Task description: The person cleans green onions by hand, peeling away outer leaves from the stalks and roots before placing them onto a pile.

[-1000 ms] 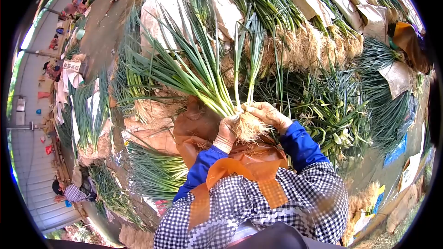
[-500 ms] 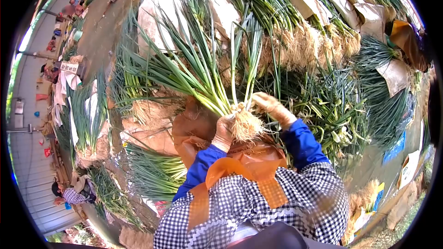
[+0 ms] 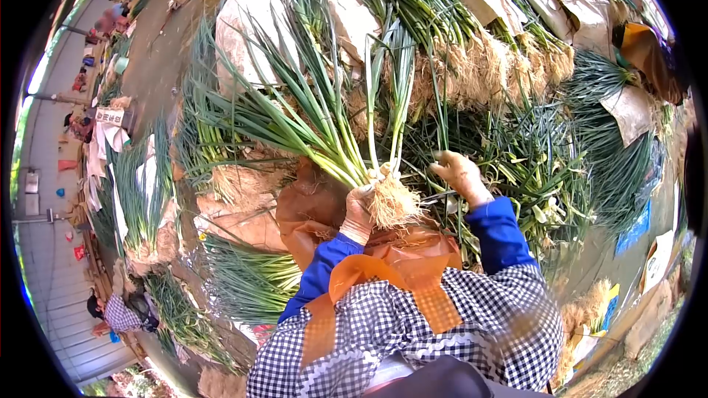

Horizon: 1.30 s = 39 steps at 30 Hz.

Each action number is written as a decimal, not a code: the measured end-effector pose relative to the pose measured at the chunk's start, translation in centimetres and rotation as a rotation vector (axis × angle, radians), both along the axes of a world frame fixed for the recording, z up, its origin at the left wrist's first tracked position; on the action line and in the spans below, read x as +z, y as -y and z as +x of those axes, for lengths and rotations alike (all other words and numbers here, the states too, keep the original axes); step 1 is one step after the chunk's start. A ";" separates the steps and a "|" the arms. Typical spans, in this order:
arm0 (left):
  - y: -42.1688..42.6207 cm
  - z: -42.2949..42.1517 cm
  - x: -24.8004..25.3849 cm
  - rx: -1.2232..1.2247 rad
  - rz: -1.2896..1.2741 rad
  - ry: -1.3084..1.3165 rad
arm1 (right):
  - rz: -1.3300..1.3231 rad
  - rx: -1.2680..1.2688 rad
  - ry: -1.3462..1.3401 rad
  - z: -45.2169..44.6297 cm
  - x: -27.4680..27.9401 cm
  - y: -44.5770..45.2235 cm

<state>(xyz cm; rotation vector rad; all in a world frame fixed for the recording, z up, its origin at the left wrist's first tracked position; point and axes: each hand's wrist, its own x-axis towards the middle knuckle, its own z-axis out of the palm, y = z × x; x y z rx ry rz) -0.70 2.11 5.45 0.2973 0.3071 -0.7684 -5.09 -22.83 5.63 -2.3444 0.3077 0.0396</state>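
Observation:
My left hand (image 3: 359, 208) is closed around the root end of a bunch of green onions (image 3: 324, 133). The bunch's pale, stringy roots (image 3: 394, 199) hang beside that hand, and its long leaves fan out up and to the left. Apart from the bunch, on its right, my right hand (image 3: 463, 177) is held over loose green leaves, thumb and fingers drawn together. A thin green leaf (image 3: 442, 118) runs down to its fingertips; whether they grip it I cannot make out. An orange apron (image 3: 302, 214) lies below the bunch.
Loose trimmed leaves (image 3: 538, 177) pile up on the right. Bundled green onions with roots (image 3: 472, 66) lie across the back beside a white sack (image 3: 254, 29). More green onions (image 3: 251, 276) lie at the lower left. A person (image 3: 122, 313) sits at far left.
My right hand has moved away from the root end of the bunch, to the right. My left hand still grips the green onions in nearly the same place.

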 end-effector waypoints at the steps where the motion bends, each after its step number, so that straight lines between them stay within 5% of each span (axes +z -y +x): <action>1: 0.4 0.1 1.4 -0.007 0.001 0.001 | 0.693 -0.053 -0.171 1.2 -0.4 -1.2; 2: 0.7 0.1 2.2 -0.001 0.000 0.003 | 1.096 -0.061 -0.326 1.9 2.6 -2.2; 4: 0.0 0.1 0.2 -0.020 0.056 -0.047 | 1.303 -0.129 -0.130 3.4 0.8 -5.2; 11: 0.8 -0.2 0.7 0.098 -0.102 0.041 | 1.325 -0.392 0.006 4.3 0.4 -6.1; 12: 1.1 -0.2 0.7 0.120 -0.154 0.066 | 1.262 -0.515 0.035 4.3 0.6 -5.5; 14: 1.0 -0.1 5.8 0.005 -0.281 0.014 | 1.606 -0.940 0.227 5.0 -1.2 -2.5; 16: 0.9 0.3 7.9 0.096 -0.304 0.152 | 1.521 -0.845 0.185 4.0 -1.9 1.8; 18: 0.0 1.6 4.5 0.126 -0.194 0.275 | 1.439 -0.536 0.009 3.3 -0.5 2.6; 19: -0.4 2.1 1.7 -0.012 -0.362 0.156 | 1.538 -0.541 0.027 3.7 -0.4 1.2; 24: 1.9 -0.1 2.2 -0.028 0.019 0.108 | 2.066 -0.461 0.202 3.8 -0.6 -3.4; 25: 0.6 0.0 -2.0 -0.069 0.126 0.043 | 2.086 -0.457 0.164 3.6 0.0 -4.2; 28: 2.2 0.6 1.2 -0.246 -0.046 0.020 | 2.163 -0.223 0.093 3.1 -0.7 -5.9; 29: 3.0 0.5 2.7 -0.198 0.005 0.016 | 2.091 -0.346 0.079 3.2 0.6 -6.0; 32: 1.4 0.1 -3.0 -0.216 0.044 -0.098 | 1.942 -0.759 -0.038 2.8 -0.2 -6.1; 38: 2.1 -0.1 -2.0 -0.212 0.023 -0.073 | 2.096 -0.518 -0.051 3.2 -4.7 -3.8; 39: 2.0 -0.3 -1.6 -0.159 0.001 -0.049 | 1.862 -0.710 0.059 3.3 -4.6 -3.3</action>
